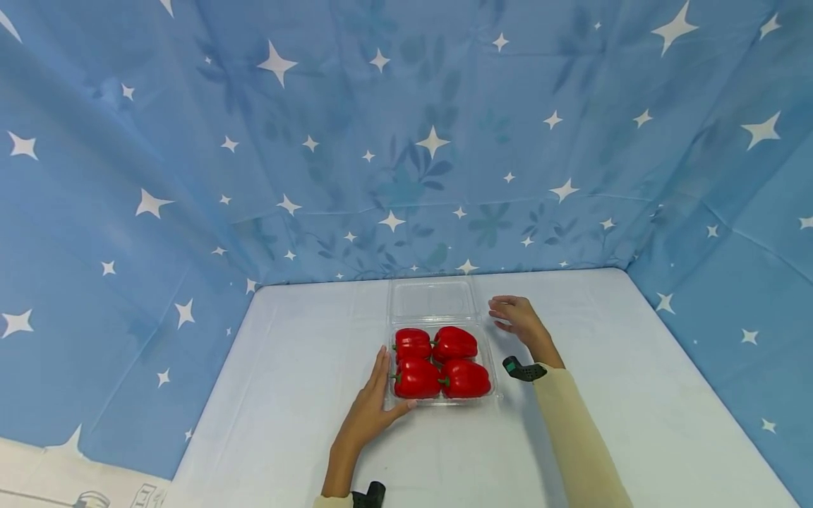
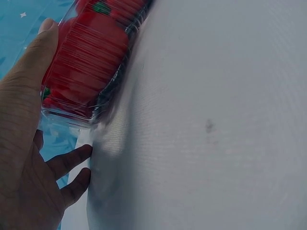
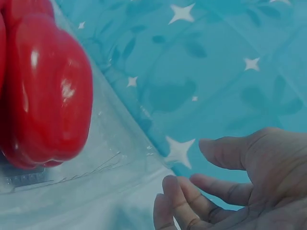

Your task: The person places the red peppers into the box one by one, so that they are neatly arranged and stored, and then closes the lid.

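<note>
Several red bell peppers with green stems lie in two rows in a clear plastic clamshell box. Its clear lid is folded back, away from the person. My left hand lies along the box's left side, its thumb at the front left corner, fingers fairly straight. In the left wrist view the thumb lies against the clear box wall beside a red pepper. To the right of the lid and the box's back, my right hand hovers with loosely bent fingers, holding nothing. The right wrist view shows a pepper beside that hand.
A white tabletop carries the box. Blue fabric with white stars hangs behind the table and along both sides. Each wrist wears a dark strap device, such as the one on the right wrist. A pale printed cloth shows at lower left.
</note>
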Demonstrator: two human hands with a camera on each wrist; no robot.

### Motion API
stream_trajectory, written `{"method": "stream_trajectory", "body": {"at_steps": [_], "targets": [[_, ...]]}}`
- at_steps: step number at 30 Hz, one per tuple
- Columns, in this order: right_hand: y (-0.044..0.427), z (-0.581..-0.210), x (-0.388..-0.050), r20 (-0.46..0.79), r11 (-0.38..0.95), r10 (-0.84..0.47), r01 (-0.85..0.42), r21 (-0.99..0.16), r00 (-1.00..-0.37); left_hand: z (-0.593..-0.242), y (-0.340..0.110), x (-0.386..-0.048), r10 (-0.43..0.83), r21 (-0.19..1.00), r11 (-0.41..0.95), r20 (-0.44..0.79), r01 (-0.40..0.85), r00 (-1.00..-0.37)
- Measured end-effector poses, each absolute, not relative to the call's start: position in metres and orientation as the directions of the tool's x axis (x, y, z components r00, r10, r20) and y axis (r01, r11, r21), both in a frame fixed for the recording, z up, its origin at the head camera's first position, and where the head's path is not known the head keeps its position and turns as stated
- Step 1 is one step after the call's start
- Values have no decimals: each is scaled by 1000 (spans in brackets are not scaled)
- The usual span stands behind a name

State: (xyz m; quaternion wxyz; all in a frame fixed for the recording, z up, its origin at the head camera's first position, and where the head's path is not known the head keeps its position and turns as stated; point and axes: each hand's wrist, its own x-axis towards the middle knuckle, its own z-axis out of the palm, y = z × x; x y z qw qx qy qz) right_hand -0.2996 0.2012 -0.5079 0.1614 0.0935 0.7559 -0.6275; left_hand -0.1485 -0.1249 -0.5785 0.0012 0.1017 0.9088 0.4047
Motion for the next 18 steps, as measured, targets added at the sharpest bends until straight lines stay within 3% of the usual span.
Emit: {"method": "stream_trajectory", "body": {"at_steps": [18], "targets": [[187,-524,-321,-394,216,-29,379,-900,-919,-579,-125,-150,193,740,646,82,189,-978]]}}
